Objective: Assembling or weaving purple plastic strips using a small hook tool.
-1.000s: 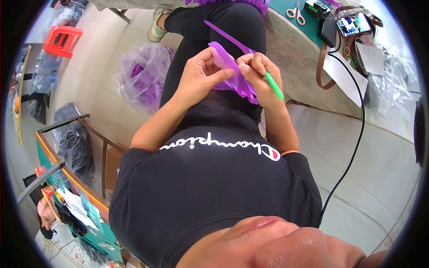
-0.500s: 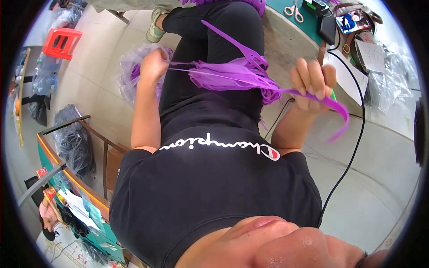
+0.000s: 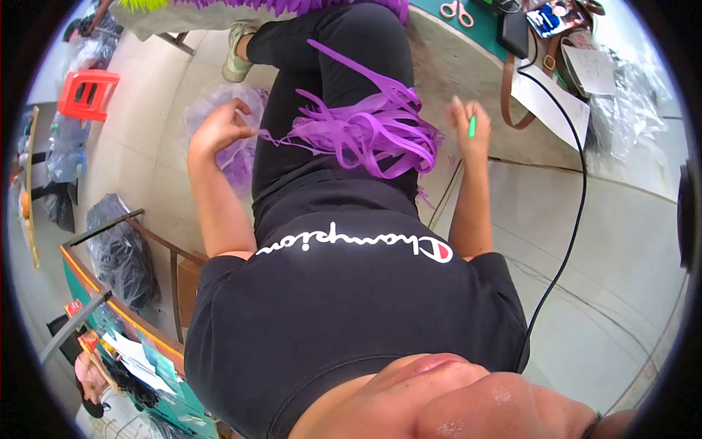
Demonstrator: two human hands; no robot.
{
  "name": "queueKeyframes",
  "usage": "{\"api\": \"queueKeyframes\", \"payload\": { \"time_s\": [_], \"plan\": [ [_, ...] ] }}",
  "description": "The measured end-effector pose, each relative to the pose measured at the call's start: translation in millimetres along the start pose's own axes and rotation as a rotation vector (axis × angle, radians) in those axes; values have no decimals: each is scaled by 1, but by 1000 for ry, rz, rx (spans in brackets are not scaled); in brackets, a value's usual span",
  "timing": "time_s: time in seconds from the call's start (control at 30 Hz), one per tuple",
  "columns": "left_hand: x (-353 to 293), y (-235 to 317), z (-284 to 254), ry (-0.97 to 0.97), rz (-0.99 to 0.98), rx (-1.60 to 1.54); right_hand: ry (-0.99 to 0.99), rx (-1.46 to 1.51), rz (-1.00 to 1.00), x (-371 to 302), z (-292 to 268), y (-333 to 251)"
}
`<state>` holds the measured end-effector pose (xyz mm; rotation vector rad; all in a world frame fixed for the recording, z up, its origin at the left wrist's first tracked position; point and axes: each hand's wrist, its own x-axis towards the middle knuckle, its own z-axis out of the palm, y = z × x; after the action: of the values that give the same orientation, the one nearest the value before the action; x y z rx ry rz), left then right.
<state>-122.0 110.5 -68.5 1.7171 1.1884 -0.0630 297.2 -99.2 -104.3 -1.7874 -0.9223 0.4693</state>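
Observation:
A loose heap of purple flat strips [image 3: 365, 132] lies across my thighs, looped and tangled, with one long strip end pointing up and left. At the left, my left hand [image 3: 223, 128] is raised beside my knee, thumb and fingers bent around the thin end of a strip that runs to the heap. To the right of the heap, my right hand [image 3: 470, 132] is closed on a small green object [image 3: 472, 126]; most of it is hidden in the fingers, so its kind does not show. No strip is in that hand.
Behind my left hand sits a clear plastic bag [image 3: 238, 164] with purple material. A green-topped table at upper right holds scissors [image 3: 457, 12], a black box [image 3: 512, 35] and papers. A black cable [image 3: 583, 183] hangs at right. A red stool [image 3: 88, 95] stands at left.
My right hand has let go of the purple strip and moved left. The stretched strips have dropped into loose loops on my lap. My left hand has shifted left and slightly down.

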Motion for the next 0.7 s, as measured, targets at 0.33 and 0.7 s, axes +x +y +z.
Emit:
{"api": "queueKeyframes", "payload": {
  "time_s": [0.33, 0.7],
  "plan": [
    [-124, 210, 64, -169, 1523, -860, -235, 964, 808, -87, 57, 124],
    [-150, 239, 61, -610, 1480, -1072, -402, 948, 527, 22, 60, 150]
  ]
}}
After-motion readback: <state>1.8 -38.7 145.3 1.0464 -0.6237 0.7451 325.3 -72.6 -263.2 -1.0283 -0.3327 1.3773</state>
